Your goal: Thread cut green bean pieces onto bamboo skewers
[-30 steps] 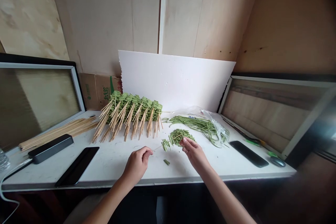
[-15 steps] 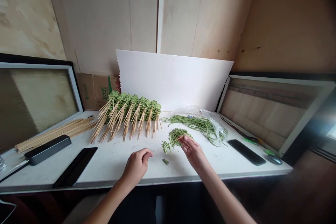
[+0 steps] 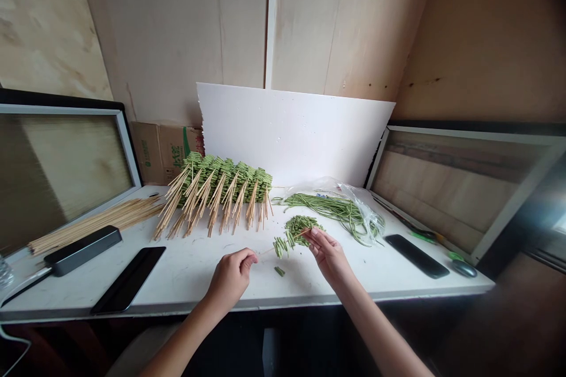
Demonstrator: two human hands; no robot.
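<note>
My left hand (image 3: 233, 275) is closed in a pinch around one end of a thin bamboo skewer (image 3: 266, 252). The skewer runs to the right, and several short green bean pieces (image 3: 280, 245) are threaded across it. At its other end, my right hand (image 3: 326, 250) pinches the skewer between thumb and fingers. Just behind the right fingertips lies a heap of cut bean pieces (image 3: 300, 222), partly hidden by them. A loose bean piece (image 3: 279, 271) rests on the white table (image 3: 190, 283) between my hands.
Finished bean skewers (image 3: 225, 179) are stacked at the back left, sticks toward me. Bare skewers (image 3: 97, 224), a black box (image 3: 83, 250) and a phone (image 3: 129, 280) lie left. Long beans (image 3: 327, 206) in a plastic bag, a dark slab (image 3: 415, 255) and a mouse (image 3: 464, 268) lie right.
Both hands keep their grip on the skewer and hardly move. The whole view shifts very slightly; the bean pieces on the skewer look the same.
</note>
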